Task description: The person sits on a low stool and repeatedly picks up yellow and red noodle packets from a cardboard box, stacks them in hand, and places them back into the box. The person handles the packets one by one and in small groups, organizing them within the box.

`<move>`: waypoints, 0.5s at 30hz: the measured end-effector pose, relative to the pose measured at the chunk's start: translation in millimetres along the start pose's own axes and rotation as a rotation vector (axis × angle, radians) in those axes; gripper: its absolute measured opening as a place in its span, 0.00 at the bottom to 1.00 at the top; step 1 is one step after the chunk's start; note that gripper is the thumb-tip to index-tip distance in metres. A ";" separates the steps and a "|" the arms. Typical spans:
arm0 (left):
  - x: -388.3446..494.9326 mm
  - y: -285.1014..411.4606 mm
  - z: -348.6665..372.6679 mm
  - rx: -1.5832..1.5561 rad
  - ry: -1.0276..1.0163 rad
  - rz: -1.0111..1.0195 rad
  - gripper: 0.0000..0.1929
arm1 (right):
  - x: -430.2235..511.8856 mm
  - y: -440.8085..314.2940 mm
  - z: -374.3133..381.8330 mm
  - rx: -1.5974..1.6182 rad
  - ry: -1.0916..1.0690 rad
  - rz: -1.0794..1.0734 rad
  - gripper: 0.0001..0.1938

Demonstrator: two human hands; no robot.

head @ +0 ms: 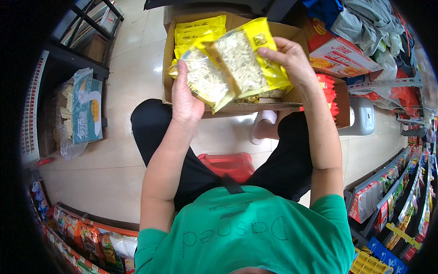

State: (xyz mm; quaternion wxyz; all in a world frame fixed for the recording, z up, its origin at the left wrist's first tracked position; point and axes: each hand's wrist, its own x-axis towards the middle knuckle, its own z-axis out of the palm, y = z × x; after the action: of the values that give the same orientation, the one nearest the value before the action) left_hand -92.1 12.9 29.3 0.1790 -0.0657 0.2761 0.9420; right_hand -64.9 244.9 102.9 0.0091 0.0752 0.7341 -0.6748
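My left hand (pixel 186 99) holds a clear-and-yellow packet of pale dried noodles (pixel 205 75) by its left edge, thumb on top. In my right hand (pixel 291 58), a second packet of the same kind (pixel 239 61) is pinched at its yellow end between thumb and fingers. This packet overlaps the right side of the first. Both are held over an open cardboard box (pixel 294 32) in front of my knees. More yellow packets (pixel 200 25) stand in a row at the box's left side. My hands and the held packets hide much of the box's inside.
A red plastic stool (pixel 227 167) is between my legs. To the right are red packets (pixel 329 96) in a carton, a printed white-and-red carton (pixel 345 56) and a grey bin (pixel 364 116). A teal carton (pixel 89 109) is at left. Stocked shelves (pixel 386 191) line the lower right.
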 end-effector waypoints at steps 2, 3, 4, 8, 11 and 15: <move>1.9 4.7 -2.6 -0.009 -0.001 0.040 0.35 | -0.1 -0.3 -22.4 -0.014 0.037 0.009 0.17; 2.0 7.6 -4.2 0.021 0.015 0.076 0.35 | -1.3 1.1 -34.7 -0.008 0.023 -0.045 0.17; 3.3 10.2 -5.0 0.003 0.027 0.079 0.35 | 1.0 4.5 -47.0 -0.064 0.049 -0.028 0.15; 6.3 20.1 -5.8 -0.023 0.043 0.097 0.34 | 5.3 30.5 -85.4 -0.608 0.027 -0.007 0.15; 5.4 20.8 -2.7 0.001 0.054 0.123 0.34 | 5.8 56.8 -98.4 -0.996 -0.092 0.007 0.16; 2.7 19.1 2.7 0.006 0.053 0.104 0.34 | 10.2 76.0 -102.2 -1.264 -0.172 -0.107 0.22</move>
State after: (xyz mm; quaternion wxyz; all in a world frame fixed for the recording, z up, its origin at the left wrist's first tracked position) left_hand -101.8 0.3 40.5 0.1226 -0.0757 0.2864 0.9472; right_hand -56.6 353.3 35.6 0.0770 -0.0358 0.9897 -0.1150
